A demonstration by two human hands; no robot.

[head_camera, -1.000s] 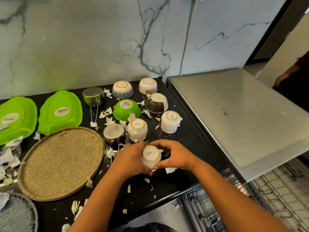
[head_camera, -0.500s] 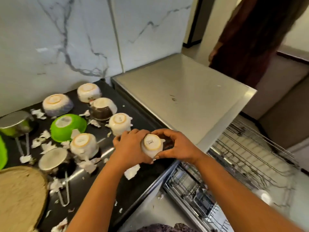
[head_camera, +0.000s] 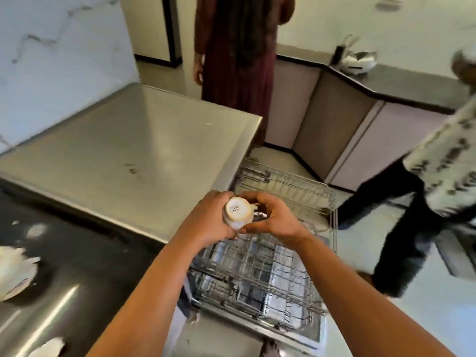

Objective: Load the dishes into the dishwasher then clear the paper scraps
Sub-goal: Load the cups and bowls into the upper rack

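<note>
A white cup [head_camera: 237, 212] with a gold-rimmed base is held upside down and tilted between both my hands. My left hand [head_camera: 206, 220] grips its left side and my right hand [head_camera: 273, 220] curls round its right side. The cup hangs above the pulled-out wire racks of the dishwasher [head_camera: 260, 276], at the corner of its steel top [head_camera: 123, 155]. On the black counter [head_camera: 77, 266] at the far left lie a white upturned dish [head_camera: 13, 274] and paper scraps [head_camera: 47, 347].
A person in a dark red dress [head_camera: 237, 60] stands behind the dishwasher. Another person in a patterned shirt and black trousers [head_camera: 422, 202] moves at the right beside the upper rack [head_camera: 288, 186]. A low counter [head_camera: 386, 81] runs along the far wall.
Both hands have carried the cup from the black counter rightward to above the dishwasher racks. My view has swung right, leaving most dishes out of sight; a second person has appeared at the right.
</note>
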